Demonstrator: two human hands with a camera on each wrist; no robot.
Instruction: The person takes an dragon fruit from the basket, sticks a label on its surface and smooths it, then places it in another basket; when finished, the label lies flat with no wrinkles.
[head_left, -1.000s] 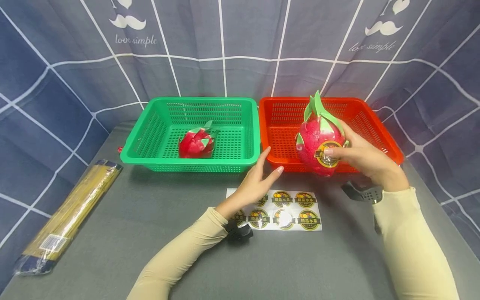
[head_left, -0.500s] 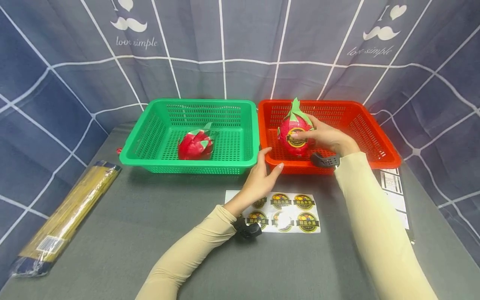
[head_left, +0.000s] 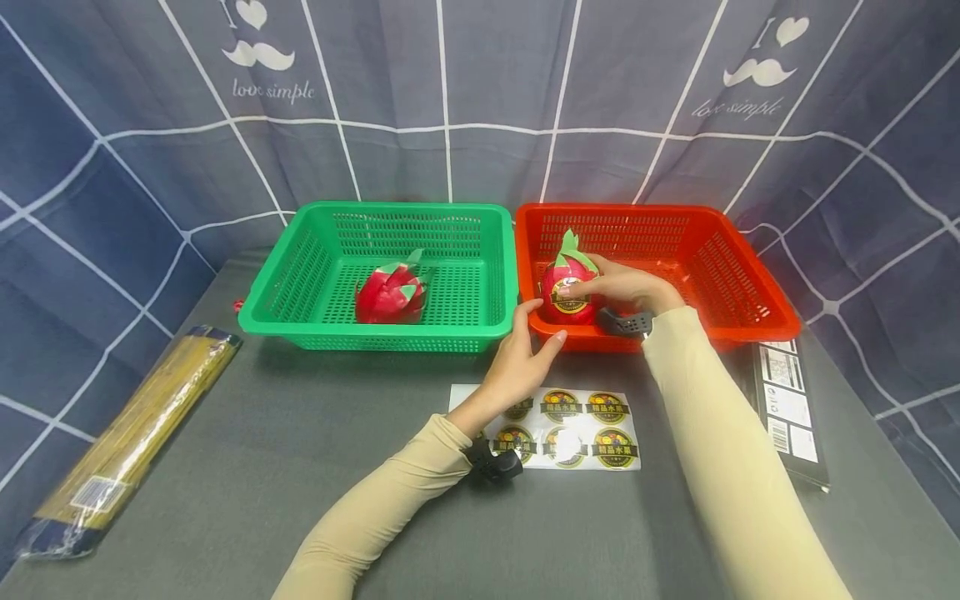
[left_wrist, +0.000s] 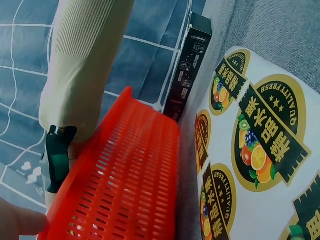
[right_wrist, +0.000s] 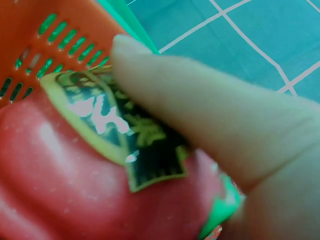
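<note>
Low inside the left end of the red basket (head_left: 738,325) is a dragon fruit (head_left: 572,271) with green leaf tips upward. My right hand (head_left: 626,283) grips it from the right side, fingers partly hidden behind it. In the right wrist view, the thumb (right_wrist: 165,85) lies on the round black-and-gold sticker (right_wrist: 145,135) on its skin. My left hand (head_left: 519,358) is at the red basket's near left corner, fingers extended and thumb spread, touching the rim. A second dragon fruit (head_left: 390,296) lies in the green basket (head_left: 375,331).
A sheet of round fruit stickers (head_left: 585,429) lies in front of the baskets, partly under the left wrist. A long plastic-wrapped bundle of thin sticks (head_left: 135,437) lies at left. A dark box with white labels (head_left: 787,400) stands at right. A patterned curtain (head_left: 480,75) hangs behind.
My right hand has carried the dragon fruit left and down into the red basket. The labelled box at right has come into fuller view. My left hand stays almost in place.
</note>
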